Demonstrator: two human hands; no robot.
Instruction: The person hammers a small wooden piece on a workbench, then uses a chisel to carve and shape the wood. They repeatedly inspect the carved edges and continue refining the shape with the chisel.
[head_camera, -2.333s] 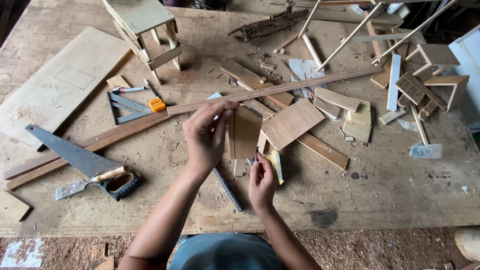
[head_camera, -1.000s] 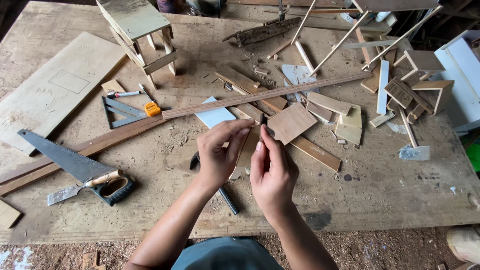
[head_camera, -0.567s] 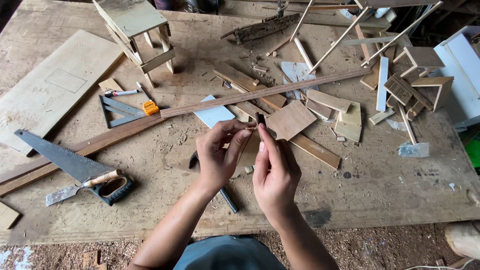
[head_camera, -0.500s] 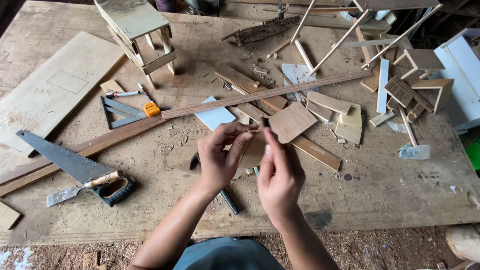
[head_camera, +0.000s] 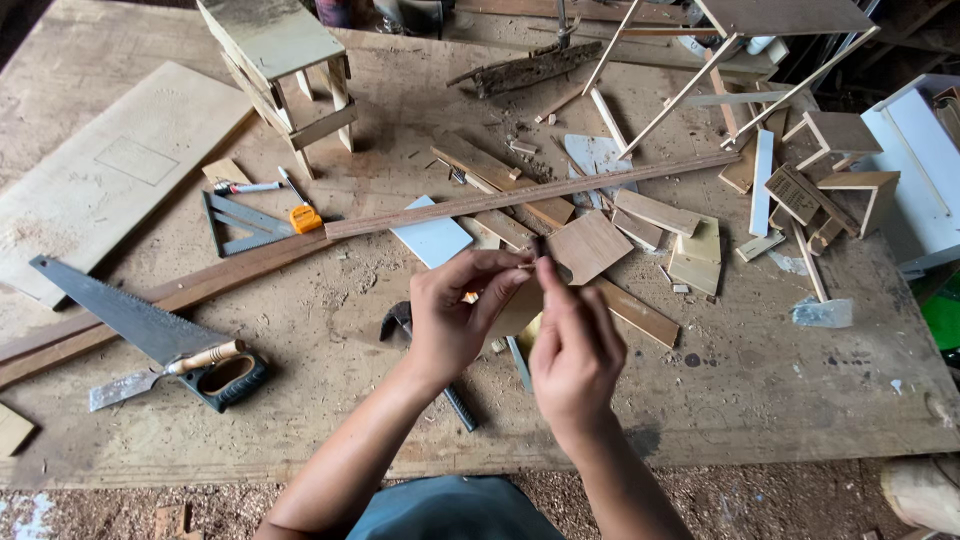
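My left hand (head_camera: 455, 318) holds a small thin wood panel (head_camera: 512, 308) upright above the workbench, thumb and forefinger at its top edge. My right hand (head_camera: 575, 350) is close beside it, with its fingertips pinched together at that same top edge. Anything tiny between them is too small to make out. Under my hands lies a hammer (head_camera: 455, 400) with a dark handle. A square plywood offcut (head_camera: 588, 245) lies just beyond my fingers.
A hand saw (head_camera: 135, 322) lies at the left, with a metal square (head_camera: 235, 225) and an orange tape measure (head_camera: 305, 217) behind it. A long wooden strip (head_camera: 530, 195) crosses the bench (head_camera: 760, 390). A small wooden frame (head_camera: 285, 60) stands at the back and several offcuts (head_camera: 800, 190) lie at the right.
Both hands have come together: my right hand rose from the bench to the top edge of the panel held by my left. In the last half second they barely moved.
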